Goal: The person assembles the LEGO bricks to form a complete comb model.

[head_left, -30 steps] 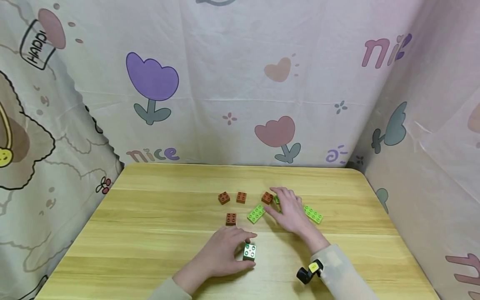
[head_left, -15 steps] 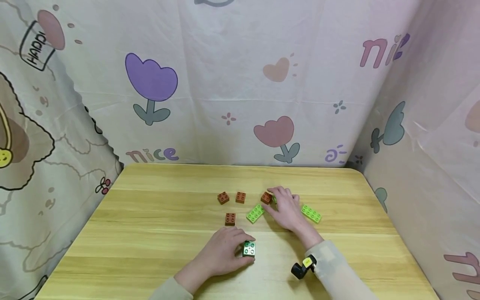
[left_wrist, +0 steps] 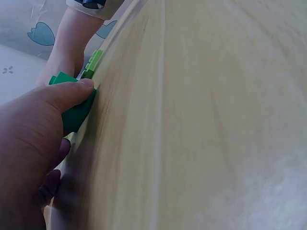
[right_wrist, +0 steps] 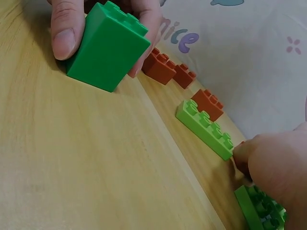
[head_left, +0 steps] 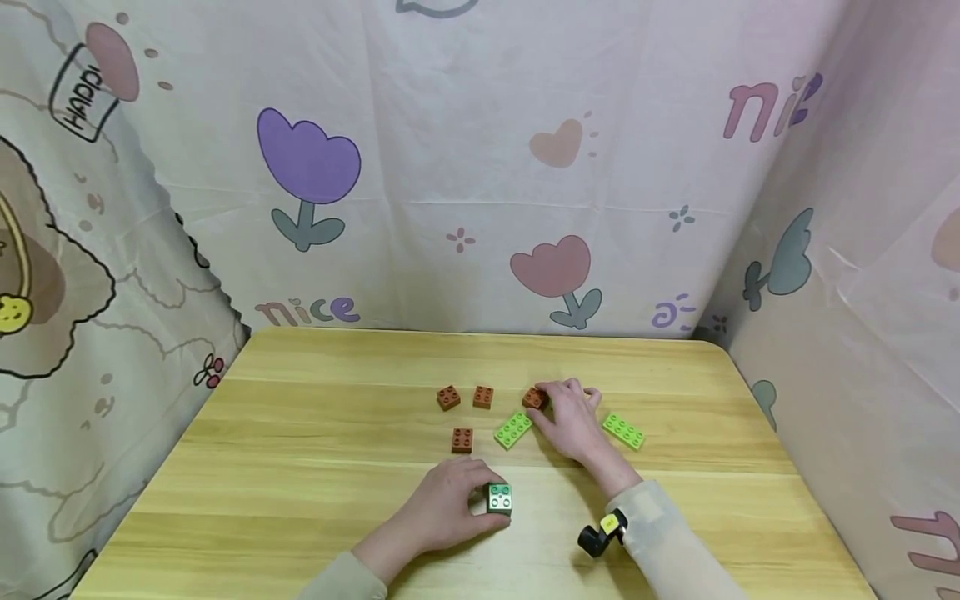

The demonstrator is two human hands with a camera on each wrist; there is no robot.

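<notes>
My left hand [head_left: 457, 504] grips a tall dark green toy building brick [head_left: 499, 498] near the front of the table, thumb and fingers on opposite sides. The brick stands studs up in the right wrist view, and the left thumb [right_wrist: 67, 33] presses its side. Farther back, my right hand [head_left: 573, 421] pinches a small reddish-brown brick [head_left: 534, 398] between thumb and index finger. A lime green long brick [head_left: 513, 430] lies just left of the right thumb. Below the right hand, a green brick [right_wrist: 259, 208] shows in the right wrist view; the hand hides it in the head view.
On the wooden table [head_left: 300, 467] three more reddish-brown bricks lie to the left: one brick [head_left: 448, 397], a second brick [head_left: 483, 397] and a nearer brick [head_left: 462, 440]. Another lime green long brick [head_left: 623, 431] lies right of the right hand. A printed cloth [head_left: 450, 167] hangs behind.
The right hand has shifted slightly left, its index finger and thumb now around the reddish-brown brick. The left fingertips have come in against the dark green brick.
</notes>
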